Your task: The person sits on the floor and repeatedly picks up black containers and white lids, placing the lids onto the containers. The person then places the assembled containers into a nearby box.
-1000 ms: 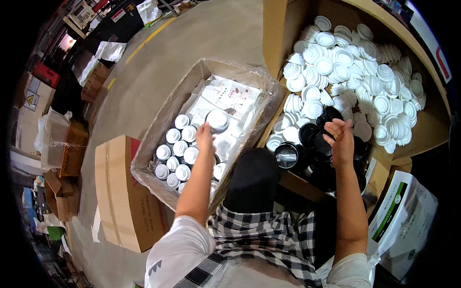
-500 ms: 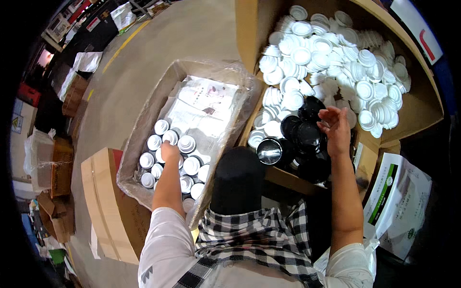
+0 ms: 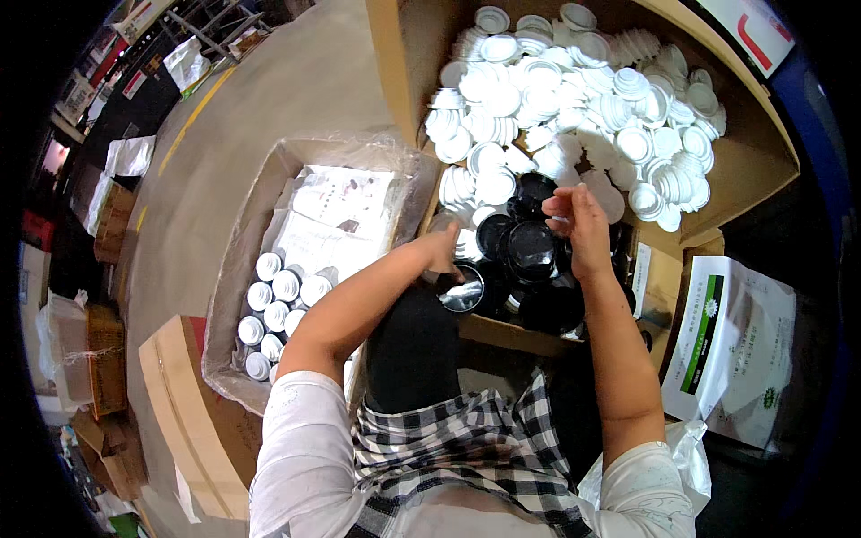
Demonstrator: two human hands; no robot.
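Left hand (image 3: 440,251) at near black cup's (image 3: 463,296) rim, cup just beneath it; can't tell if gripped. Right hand (image 3: 579,224) released, half-curled beside black cup pile (image 3: 531,253).

Open carton (image 3: 753,166): black cups (image 3: 531,251), white lids (image 3: 549,85).

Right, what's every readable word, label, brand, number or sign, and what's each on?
No wording is copied out here; only where it stands:
White package: lettering on its green band and face, mostly too small.
Newspaper-like sheets: print too small to read.
White panel, top right: red curved mark.
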